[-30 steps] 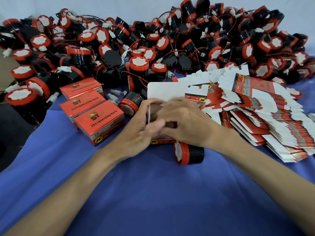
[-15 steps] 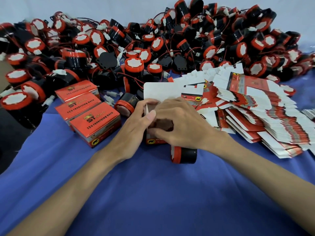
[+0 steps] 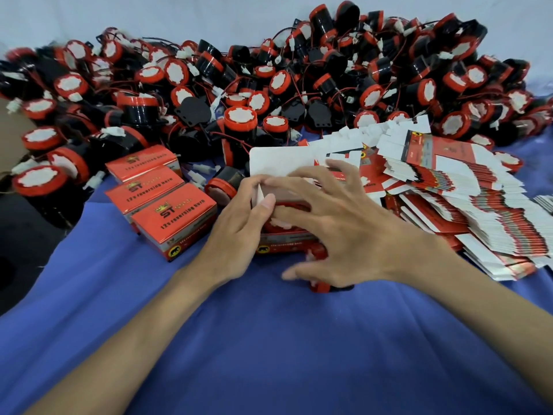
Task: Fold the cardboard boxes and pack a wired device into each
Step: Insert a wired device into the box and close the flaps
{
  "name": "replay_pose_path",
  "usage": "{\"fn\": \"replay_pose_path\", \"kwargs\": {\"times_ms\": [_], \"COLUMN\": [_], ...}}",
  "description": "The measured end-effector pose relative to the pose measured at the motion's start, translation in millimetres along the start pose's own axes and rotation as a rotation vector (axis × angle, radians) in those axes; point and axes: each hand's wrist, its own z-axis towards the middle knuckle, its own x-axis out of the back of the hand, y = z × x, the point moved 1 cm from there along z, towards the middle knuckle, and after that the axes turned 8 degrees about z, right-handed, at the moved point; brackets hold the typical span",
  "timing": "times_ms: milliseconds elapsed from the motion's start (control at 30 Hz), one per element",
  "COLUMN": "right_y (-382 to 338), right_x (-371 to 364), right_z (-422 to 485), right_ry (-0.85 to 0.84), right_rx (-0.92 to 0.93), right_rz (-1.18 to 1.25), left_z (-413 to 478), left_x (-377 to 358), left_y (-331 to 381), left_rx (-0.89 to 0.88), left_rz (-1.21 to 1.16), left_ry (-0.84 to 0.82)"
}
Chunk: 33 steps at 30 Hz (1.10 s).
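An open red cardboard box (image 3: 284, 245) sits on the blue cloth at centre, its white lid flap (image 3: 281, 161) standing up behind it. A red-and-black wired device (image 3: 282, 224) shows inside it. My left hand (image 3: 239, 232) pinches the box's left side flap between thumb and fingers. My right hand (image 3: 338, 229) hovers over the box with fingers spread, slightly blurred. Under its palm lies another red-and-black device (image 3: 321, 286) on the cloth, mostly hidden.
Three closed red boxes (image 3: 167, 202) lie in a row at the left. A fanned stack of flat box blanks (image 3: 466, 205) fills the right. A big heap of red-and-black wired devices (image 3: 269, 85) spans the back. Blue cloth (image 3: 269, 339) covers the near table.
My right hand has lifted off the box and spread its fingers. My left hand keeps hold of the left flap. The device inside the box has come into sight.
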Motion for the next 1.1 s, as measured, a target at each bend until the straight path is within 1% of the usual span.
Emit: {"fn": "replay_pose_path", "kwargs": {"times_ms": [100, 167, 233, 267, 333, 400, 467, 567, 633, 733, 767, 800, 867, 900, 1033, 1100], "right_y": [13.6, 25.9, 32.3, 32.6, 26.6, 15.2, 4.3, -3.9, -6.4, -10.2, -11.5, -12.4, -12.5, -12.5, -12.5, -10.3], "right_x": [-3.0, -4.5, -5.2, -6.7, -13.5, -22.7, -29.7, -36.8, -39.8, -42.7, -42.2, -41.2, -38.4, -37.3, -37.9, -38.8], "right_z": [-21.6, -29.2, -29.5, -29.0, -28.0, -27.8, -27.0, -27.3, -25.6, -22.8, -22.3, -21.8, -21.7, -21.6, -20.0, -19.0], "right_ry": [-0.004, 0.030, 0.129, 0.204, 0.363, 0.455, 0.472, 0.470, 0.434, 0.421, 0.436, 0.454, 0.493, 0.523, 0.661, 0.675], "right_rx": [-0.071, -0.184, -0.279, -0.283, -0.210, -0.117, -0.072, -0.017, 0.026, 0.008, -0.027, -0.084, -0.219, -0.259, -0.308, -0.313], "right_rz": [0.000, -0.086, -0.143, -0.122, 0.033, 0.220, 0.293, 0.295, 0.275, 0.289, 0.340, 0.441, 0.746, 0.876, 1.178, 1.277], "left_z": [0.4, 0.9, 1.6, 2.0, 1.9, 1.3, 0.8, 0.2, 0.0, 0.9, 0.8, 1.0, 1.6, 1.4, 0.2, -0.8], "left_x": [1.8, 1.5, 0.8, 0.3, 0.3, 0.0, 0.0, 1.0, 1.2, 0.8, 1.4, 1.8, 1.3, 0.6, 0.9, 1.6], "left_y": [-0.9, 0.2, 0.3, -0.4, -2.7, -4.2, -5.6, -4.7, -2.9, -4.7, -5.4, -6.0, -6.0, -4.6, -1.1, 0.9], "left_rx": [0.041, 0.065, 0.058, 0.055, 0.051, 0.044, 0.030, -0.021, -0.083, -0.118, -0.119, -0.120, -0.126, -0.140, -0.200, -0.255], "left_rz": [0.008, 0.005, -0.008, -0.025, -0.070, -0.098, -0.110, -0.112, -0.136, -0.209, -0.208, -0.183, -0.105, -0.060, 0.069, 0.116], "left_ry": [0.074, 0.058, 0.017, 0.000, -0.008, 0.000, 0.014, 0.016, 0.004, 0.009, 0.021, 0.040, 0.072, 0.083, 0.122, 0.116]}}
